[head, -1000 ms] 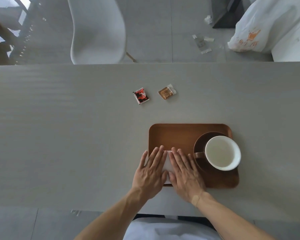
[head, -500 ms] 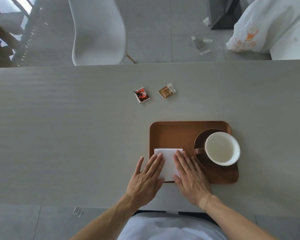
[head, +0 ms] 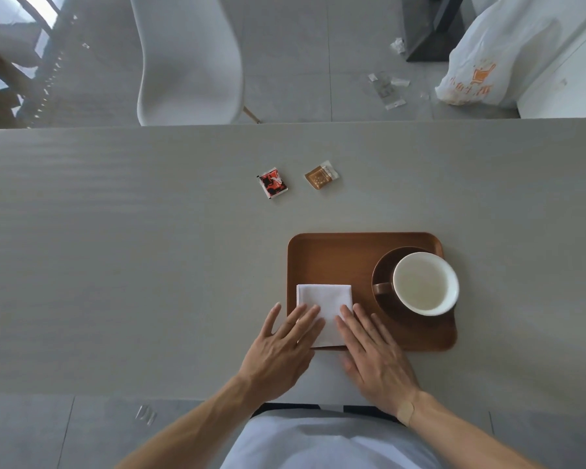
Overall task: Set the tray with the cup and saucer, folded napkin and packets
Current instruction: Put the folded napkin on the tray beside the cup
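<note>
Seen from the head camera, a brown wooden tray (head: 335, 255) is set on the grey bench (head: 115, 265) close to the near edge. A folded white napkin (head: 323, 301) is laid in the tray's near left corner, its near edge seemingly at or just over the tray's rim. The left hand (head: 279, 350) and the right hand (head: 374, 353) are rested flat on its two near corners, fingers (head: 305, 318) straight and released, nothing being gripped; this flat contact is judged to serve for pressing the fold and squaring the napkin against the rim. A dark brown saucer (head: 386, 309) is placed at the tray's right end, and a cup (head: 425, 282) with a white inside and a brown handle turned left is stood on it; it appears empty. The middle and far left of the tray are kept free, likely for the packets. These are found well apart from the tray, farther out on the bench: a red and black packet (head: 273, 186) and, near it on the right, a clear packet with brown contents (head: 321, 179). The napkin is seen as a neat, crisp square with no visible creases. Beyond the bench, a white chair (head: 190, 55) and a white plastic bag (head: 494, 52) are seen on the floor.
</note>
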Action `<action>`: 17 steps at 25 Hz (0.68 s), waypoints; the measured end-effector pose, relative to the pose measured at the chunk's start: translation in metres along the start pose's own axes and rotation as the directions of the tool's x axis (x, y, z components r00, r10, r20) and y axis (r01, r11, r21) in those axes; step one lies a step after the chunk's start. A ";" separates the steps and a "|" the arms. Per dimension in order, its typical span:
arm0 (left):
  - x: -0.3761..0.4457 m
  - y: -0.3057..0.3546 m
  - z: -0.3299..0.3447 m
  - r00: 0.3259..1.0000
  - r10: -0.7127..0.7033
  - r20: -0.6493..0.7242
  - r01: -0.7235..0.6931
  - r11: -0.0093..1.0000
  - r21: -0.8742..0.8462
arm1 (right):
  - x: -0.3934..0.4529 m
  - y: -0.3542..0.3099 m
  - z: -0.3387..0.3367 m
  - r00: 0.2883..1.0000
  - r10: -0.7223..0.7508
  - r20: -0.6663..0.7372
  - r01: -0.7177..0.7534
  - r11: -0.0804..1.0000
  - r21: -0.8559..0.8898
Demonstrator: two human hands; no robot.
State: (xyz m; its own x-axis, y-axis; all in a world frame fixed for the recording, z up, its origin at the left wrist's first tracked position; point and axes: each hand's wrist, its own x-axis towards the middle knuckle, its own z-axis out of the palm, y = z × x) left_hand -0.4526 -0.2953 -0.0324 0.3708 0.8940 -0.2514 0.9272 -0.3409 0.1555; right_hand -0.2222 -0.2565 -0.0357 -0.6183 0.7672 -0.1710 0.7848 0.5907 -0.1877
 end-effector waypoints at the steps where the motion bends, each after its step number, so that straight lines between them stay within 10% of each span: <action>1: -0.005 -0.002 0.003 0.999 0.040 0.009 -0.040 0.999 0.011 | -0.008 0.002 0.003 1.000 -0.027 0.001 0.027 1.000 -0.010; 17: 0.027 0.006 -0.017 0.999 -0.043 -0.034 0.041 0.998 -0.042 | 0.024 -0.016 -0.013 0.998 0.064 0.026 -0.066 0.996 0.055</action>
State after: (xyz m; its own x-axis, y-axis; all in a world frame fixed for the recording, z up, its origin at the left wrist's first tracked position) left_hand -0.4381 -0.2681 -0.0222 0.3289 0.9171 -0.2252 0.9386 -0.2912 0.1848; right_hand -0.2488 -0.2440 -0.0240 -0.5675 0.7968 -0.2076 0.8201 0.5243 -0.2294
